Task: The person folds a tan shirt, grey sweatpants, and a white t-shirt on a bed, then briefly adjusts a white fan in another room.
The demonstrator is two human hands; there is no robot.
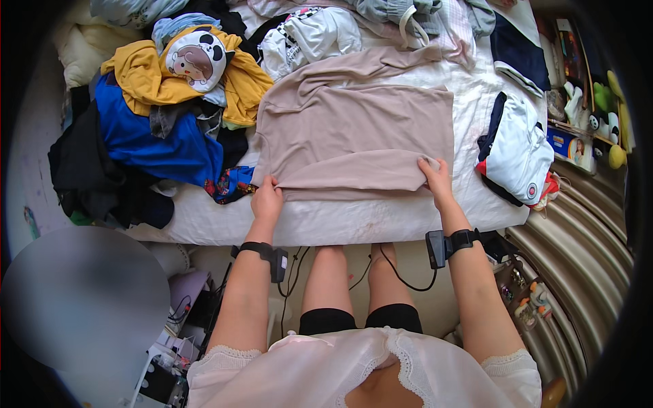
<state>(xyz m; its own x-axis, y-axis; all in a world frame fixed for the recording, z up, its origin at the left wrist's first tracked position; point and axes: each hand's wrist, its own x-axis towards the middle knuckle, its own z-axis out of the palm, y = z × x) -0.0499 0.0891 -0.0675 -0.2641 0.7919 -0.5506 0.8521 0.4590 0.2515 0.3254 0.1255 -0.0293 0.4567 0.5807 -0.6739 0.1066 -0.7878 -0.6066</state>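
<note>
Your left grip pinches the beige top. Your right grip, also closed, holds its folded edge.

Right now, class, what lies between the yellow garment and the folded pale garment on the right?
In the head view: the beige top, then a strip of white sheet.

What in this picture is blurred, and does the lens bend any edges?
Head view: a round patch at lower left is blurred; the bed's front edge bows downward; the corners go black; the beige shirt, left hand and right hand look fairly sharp.
</note>
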